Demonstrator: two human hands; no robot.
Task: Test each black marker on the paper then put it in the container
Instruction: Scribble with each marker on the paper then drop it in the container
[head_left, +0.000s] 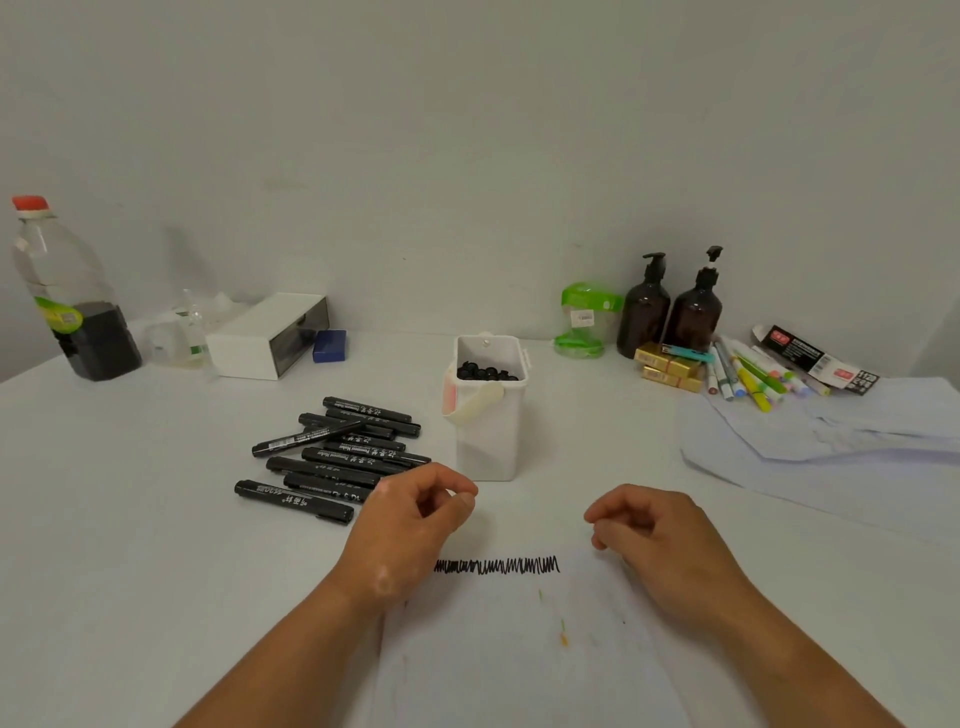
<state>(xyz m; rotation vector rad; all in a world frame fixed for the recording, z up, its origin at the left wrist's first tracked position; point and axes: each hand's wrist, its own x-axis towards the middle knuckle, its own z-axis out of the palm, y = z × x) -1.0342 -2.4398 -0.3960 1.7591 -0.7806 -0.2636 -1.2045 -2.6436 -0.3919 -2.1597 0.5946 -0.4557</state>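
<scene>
Several black markers (337, 447) lie in a loose pile on the white table, left of centre. A white container (488, 436) with a cream handle stands upright to their right, with several black marker ends showing inside it. The paper (519, 649) lies in front of me with a black zigzag scribble (496, 566) across its top. My left hand (410, 525) rests loosely curled at the paper's upper left, beside the nearest markers, holding nothing. My right hand (660, 535) rests curled at the paper's upper right, also holding nothing.
A bottle with dark liquid (67, 291) stands far left, a white box (265, 338) behind the pile. Two brown pump bottles (670, 306), a green packet (584, 317), coloured markers (753, 374) and more paper sheets (831, 447) occupy the right.
</scene>
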